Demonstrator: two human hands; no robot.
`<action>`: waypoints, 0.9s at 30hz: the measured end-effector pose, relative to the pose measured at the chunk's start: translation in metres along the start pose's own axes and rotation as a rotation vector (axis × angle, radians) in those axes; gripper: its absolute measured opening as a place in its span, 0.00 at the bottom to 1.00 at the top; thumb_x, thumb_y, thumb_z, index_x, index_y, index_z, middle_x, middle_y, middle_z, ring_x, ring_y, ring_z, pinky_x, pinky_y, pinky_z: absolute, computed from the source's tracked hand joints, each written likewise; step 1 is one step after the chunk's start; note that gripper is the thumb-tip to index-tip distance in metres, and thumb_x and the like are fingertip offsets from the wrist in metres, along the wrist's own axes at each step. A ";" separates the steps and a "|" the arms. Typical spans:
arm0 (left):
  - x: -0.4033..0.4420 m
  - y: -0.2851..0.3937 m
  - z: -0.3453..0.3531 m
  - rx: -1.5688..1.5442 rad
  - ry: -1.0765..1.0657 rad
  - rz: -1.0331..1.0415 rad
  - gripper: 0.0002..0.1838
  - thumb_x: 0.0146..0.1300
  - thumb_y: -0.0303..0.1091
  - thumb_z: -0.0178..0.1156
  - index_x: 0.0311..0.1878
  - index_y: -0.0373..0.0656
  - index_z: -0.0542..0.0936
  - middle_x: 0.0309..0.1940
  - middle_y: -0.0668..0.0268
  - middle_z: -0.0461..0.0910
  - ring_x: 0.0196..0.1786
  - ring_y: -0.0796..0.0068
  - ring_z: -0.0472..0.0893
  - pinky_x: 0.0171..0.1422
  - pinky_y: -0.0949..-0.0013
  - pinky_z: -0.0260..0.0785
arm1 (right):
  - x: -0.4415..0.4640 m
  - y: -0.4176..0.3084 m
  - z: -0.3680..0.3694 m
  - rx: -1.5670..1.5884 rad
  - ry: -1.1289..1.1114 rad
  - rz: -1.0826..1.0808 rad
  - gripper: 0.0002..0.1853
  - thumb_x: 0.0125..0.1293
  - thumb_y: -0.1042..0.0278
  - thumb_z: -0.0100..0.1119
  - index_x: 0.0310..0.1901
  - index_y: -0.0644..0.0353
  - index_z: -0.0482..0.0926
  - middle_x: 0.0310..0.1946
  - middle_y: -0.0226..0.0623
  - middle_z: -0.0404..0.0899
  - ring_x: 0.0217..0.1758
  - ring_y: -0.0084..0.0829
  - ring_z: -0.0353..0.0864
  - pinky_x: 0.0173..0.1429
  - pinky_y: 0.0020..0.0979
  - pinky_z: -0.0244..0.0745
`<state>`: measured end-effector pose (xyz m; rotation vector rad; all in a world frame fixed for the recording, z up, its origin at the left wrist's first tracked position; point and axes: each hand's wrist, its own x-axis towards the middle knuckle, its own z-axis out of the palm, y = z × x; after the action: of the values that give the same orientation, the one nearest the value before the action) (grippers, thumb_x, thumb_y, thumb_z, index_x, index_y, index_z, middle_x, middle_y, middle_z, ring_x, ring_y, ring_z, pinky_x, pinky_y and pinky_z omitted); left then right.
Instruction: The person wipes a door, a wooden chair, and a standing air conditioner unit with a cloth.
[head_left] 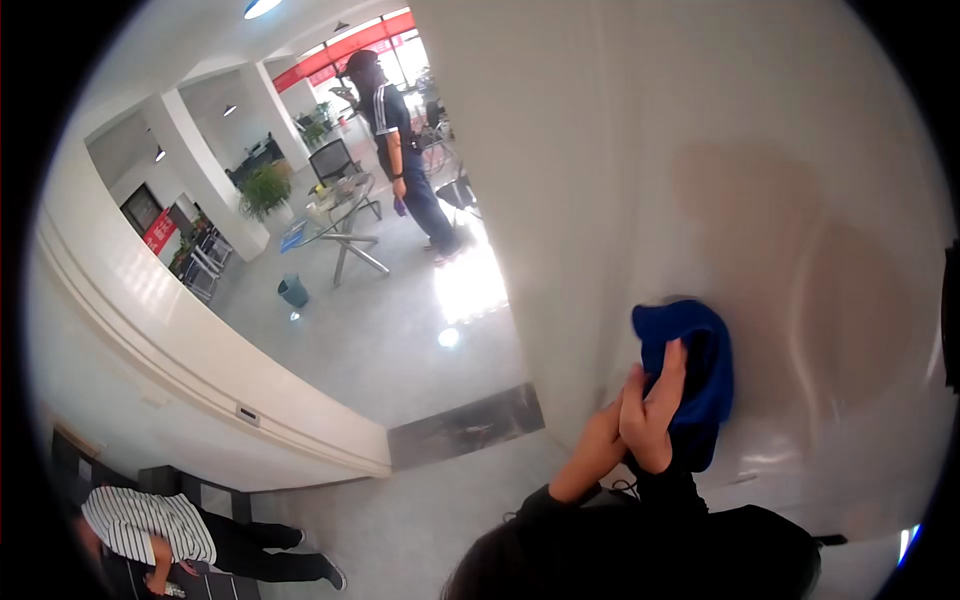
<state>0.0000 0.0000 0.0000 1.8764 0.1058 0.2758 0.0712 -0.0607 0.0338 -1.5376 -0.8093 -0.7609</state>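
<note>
A blue cloth (712, 340) lies bunched against the pale, glossy door surface (590, 200). My right hand (655, 425) presses and grips it, with fingers pointing up along the folds. Close beside it, partly overlapped by the right hand, is my left hand (600, 440); its fingertips are hidden, so their hold cannot be made out. Both wrists come out of black sleeves. A shadow falls on the panel above and to the right of the cloth.
Through the doorway, a person in dark clothes (395, 140) stands by a glass table (345, 200), near a bin (293, 290). At lower left, a person in a striped shirt (150, 525) bends by dark cabinets. A door frame (250, 390) stands between.
</note>
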 end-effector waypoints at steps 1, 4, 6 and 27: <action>0.001 0.006 0.006 -0.015 -0.042 0.012 0.28 0.62 0.32 0.50 0.68 0.44 0.62 0.57 0.50 0.73 0.58 0.48 0.74 0.59 0.62 0.66 | 0.002 -0.002 -0.010 -0.045 0.029 0.012 0.28 0.57 0.86 0.52 0.61 0.75 0.61 0.52 0.55 0.69 0.48 0.44 0.73 0.39 0.30 0.68; 0.002 0.008 0.034 -0.054 -0.172 0.024 0.28 0.62 0.32 0.50 0.67 0.44 0.62 0.57 0.50 0.73 0.58 0.48 0.74 0.59 0.62 0.66 | -0.006 0.005 -0.044 -0.173 0.098 0.068 0.27 0.56 0.86 0.51 0.60 0.75 0.62 0.51 0.55 0.70 0.47 0.44 0.73 0.38 0.29 0.68; 0.003 0.000 0.063 -0.079 -0.260 0.022 0.28 0.62 0.32 0.50 0.67 0.43 0.62 0.57 0.50 0.73 0.58 0.48 0.74 0.59 0.62 0.66 | -0.022 0.019 -0.071 -0.256 0.139 0.113 0.27 0.56 0.86 0.51 0.60 0.75 0.62 0.51 0.55 0.70 0.47 0.44 0.74 0.38 0.29 0.68; 0.160 -0.109 0.653 -0.434 0.111 0.414 0.08 0.64 0.26 0.53 0.42 0.29 0.75 0.34 0.53 0.80 0.37 0.68 0.81 0.39 0.67 0.73 | -0.137 0.353 -0.503 -0.277 0.055 0.183 0.16 0.42 0.91 0.57 0.34 0.62 0.76 0.30 0.49 0.77 0.24 0.37 0.78 0.28 0.28 0.71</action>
<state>0.3205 -0.5346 -0.2741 1.4361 -0.2534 0.6344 0.2790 -0.5996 -0.2180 -1.8016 -0.5292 -0.7997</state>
